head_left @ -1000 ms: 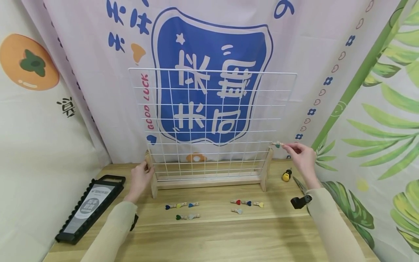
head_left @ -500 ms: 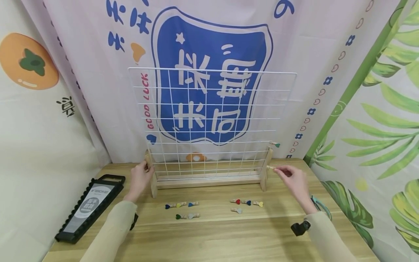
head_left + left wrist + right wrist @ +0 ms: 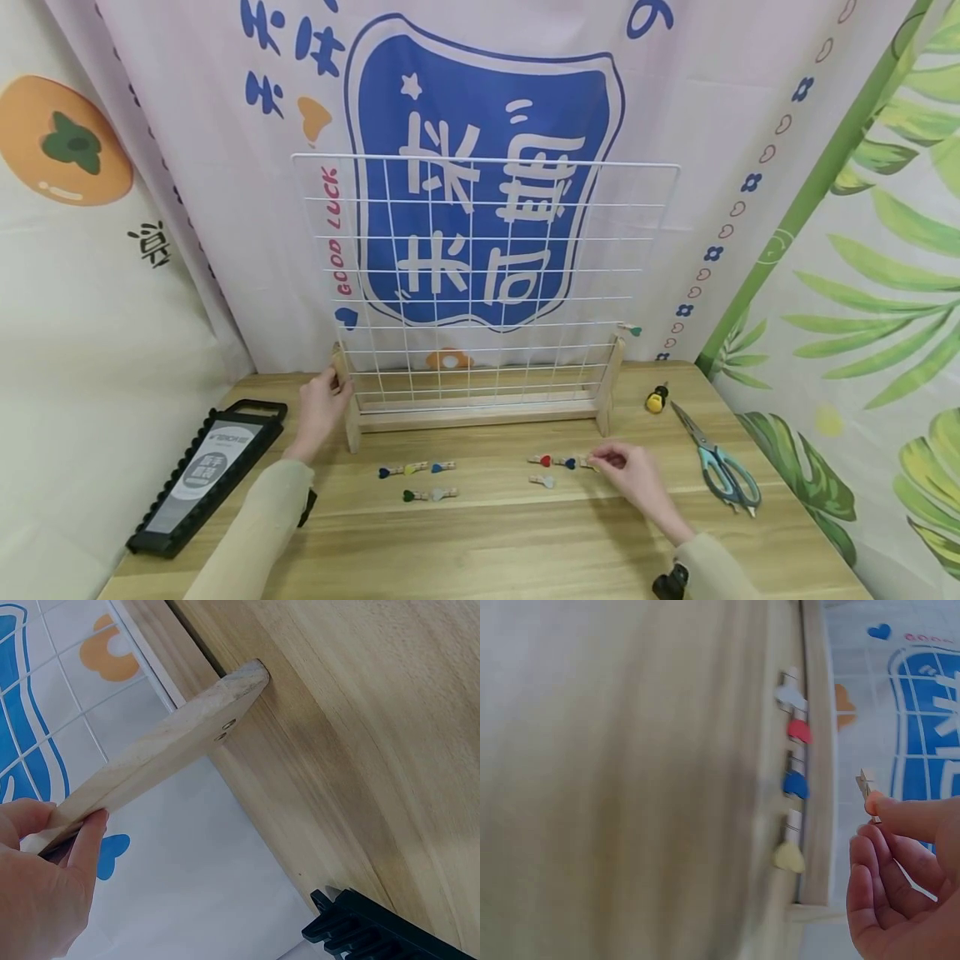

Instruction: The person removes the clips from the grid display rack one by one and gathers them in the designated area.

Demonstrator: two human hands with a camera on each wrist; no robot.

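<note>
A white wire grid (image 3: 487, 271) stands upright in a wooden stand (image 3: 480, 417). My left hand (image 3: 321, 414) grips the stand's left upright (image 3: 161, 750) between thumb and fingers. My right hand (image 3: 628, 479) is low over the table by the right group of heart clothespins. Between its thumb and index finger it pinches a small wooden clothespin (image 3: 867, 786). On the table lie red (image 3: 799, 731), blue (image 3: 796, 784), yellow (image 3: 789, 855) and pale grey (image 3: 790, 696) heart clothespins. A green heart clothespin (image 3: 632, 331) hangs on the grid's right edge.
Several more heart clothespins (image 3: 417, 471) lie at left centre. To the right are scissors (image 3: 720, 467) with teal handles and a small yellow-and-black tool (image 3: 657, 398). A black toothed case (image 3: 210, 475) lies at the left table edge. Printed curtains (image 3: 480, 108) hang behind.
My right hand has come away from the grid's right edge, moving down and left to the clothespins on the table, uncovering the scissors. The left hand stays on the upright.
</note>
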